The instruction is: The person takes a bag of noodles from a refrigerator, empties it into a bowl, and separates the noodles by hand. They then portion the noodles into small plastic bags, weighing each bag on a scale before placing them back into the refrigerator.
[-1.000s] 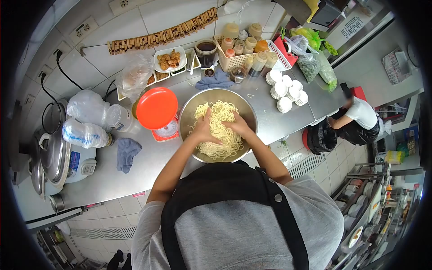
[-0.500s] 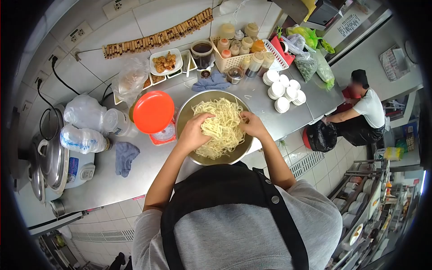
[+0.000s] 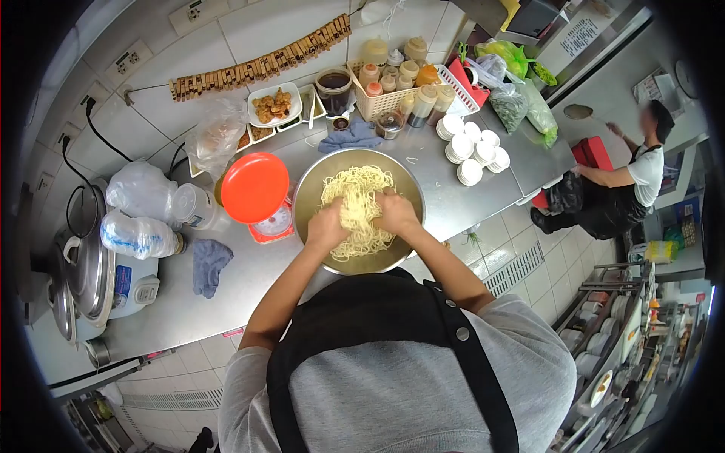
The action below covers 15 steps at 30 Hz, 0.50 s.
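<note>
The person wears a grey shirt (image 3: 423,400) of finely flecked, heathered cloth, with short, loose sleeves that end above the forearms, leaving the left hand (image 3: 328,228) and the right hand (image 3: 394,213) bare. Over it lies a black apron (image 3: 355,309), its wide upper part curving across both sides in a smooth, matte arch. A plain black strap (image 3: 285,415) runs down the left side and a second strap (image 3: 487,392) down the right, both straight-edged. Two round, silvery snaps (image 3: 462,333) sit one beyond the other on the right side. Soft creases mark the grey cloth around the shoulders.
</note>
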Available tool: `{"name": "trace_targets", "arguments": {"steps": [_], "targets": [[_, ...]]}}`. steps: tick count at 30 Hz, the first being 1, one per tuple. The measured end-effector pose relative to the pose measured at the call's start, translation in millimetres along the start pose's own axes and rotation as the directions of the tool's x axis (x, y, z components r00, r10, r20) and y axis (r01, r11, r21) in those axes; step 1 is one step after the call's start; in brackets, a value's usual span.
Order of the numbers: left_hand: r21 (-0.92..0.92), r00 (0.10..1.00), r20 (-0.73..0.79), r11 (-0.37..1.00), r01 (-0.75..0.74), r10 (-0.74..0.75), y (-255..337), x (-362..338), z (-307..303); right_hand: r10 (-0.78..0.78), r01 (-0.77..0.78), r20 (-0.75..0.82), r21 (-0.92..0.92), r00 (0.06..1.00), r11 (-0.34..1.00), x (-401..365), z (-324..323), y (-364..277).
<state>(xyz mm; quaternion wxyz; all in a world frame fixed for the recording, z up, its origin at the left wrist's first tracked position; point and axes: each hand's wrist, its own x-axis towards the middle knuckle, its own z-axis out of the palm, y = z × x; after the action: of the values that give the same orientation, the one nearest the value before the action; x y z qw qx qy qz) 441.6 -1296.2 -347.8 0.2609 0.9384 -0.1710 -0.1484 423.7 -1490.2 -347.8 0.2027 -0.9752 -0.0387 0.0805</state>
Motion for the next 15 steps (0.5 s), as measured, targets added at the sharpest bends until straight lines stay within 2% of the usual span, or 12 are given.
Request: {"name": "trace_targets", "arguments": {"steps": [3, 4, 5, 6, 7, 8, 9, 10, 11, 13, 14, 15], "targets": [[-0.113, 0.994, -0.113, 0.993, -0.021, 0.009, 39, -16, -57, -0.049, 0.071, -0.136, 0.162, 0.990, 0.984, -11, -45, -18], [-0.245, 0.989, -0.146, 0.969, -0.036, 0.000, 49, -22, -71, -0.133, 0.178, -0.257, 0.163, 0.957, 0.970, -13, -53, -18], [-0.246, 0.989, -0.148, 0.969, -0.035, -0.002, 60, -26, -85, -0.136, 0.181, -0.257, 0.161, 0.957, 0.970, -16, -62, -21], [-0.255, 0.920, -0.371, 0.939, -0.231, 0.125, 70, -30, -97, -0.108, 0.244, -0.333, 0.398, 0.937, 0.885, -20, -70, -25], [-0.217, 0.786, -0.574, 0.883, -0.416, 0.230, 75, -33, -105, -0.058, 0.308, -0.397, 0.602, 0.916, 0.737, -24, -72, -28], [-0.217, 0.786, -0.574, 0.883, -0.415, 0.229, 74, -32, -111, -0.001, 0.311, -0.425, 0.660, 0.905, 0.684, -24, -72, -29], [-0.221, 0.833, -0.476, 0.878, -0.424, 0.282, 70, -31, -118, -0.001, 0.311, -0.425, 0.659, 0.905, 0.685, -21, -73, -26], [-0.228, 0.868, -0.371, 0.873, -0.431, 0.331, 67, -30, -120, -0.071, 0.292, -0.396, 0.534, 0.916, 0.793, -17, -74, -19], [-0.230, 0.868, -0.369, 0.872, -0.432, 0.332, 65, -30, -120, -0.132, 0.276, -0.355, 0.392, 0.925, 0.878, -17, -77, -18], [-0.230, 0.821, -0.407, 0.825, -0.516, 0.400, 65, -24, -123, -0.176, 0.291, -0.319, 0.362, 0.931, 0.886, -15, -82, -22], [-0.231, 0.821, -0.407, 0.825, -0.516, 0.400, 70, -27, -124, -0.090, 0.298, -0.396, 0.502, 0.914, 0.812, -17, -77, -22], [-0.261, 0.801, -0.504, 0.828, -0.497, 0.322, 79, -32, -124, 0.006, 0.316, -0.456, 0.626, 0.890, 0.713, -17, -72, -22]]}}
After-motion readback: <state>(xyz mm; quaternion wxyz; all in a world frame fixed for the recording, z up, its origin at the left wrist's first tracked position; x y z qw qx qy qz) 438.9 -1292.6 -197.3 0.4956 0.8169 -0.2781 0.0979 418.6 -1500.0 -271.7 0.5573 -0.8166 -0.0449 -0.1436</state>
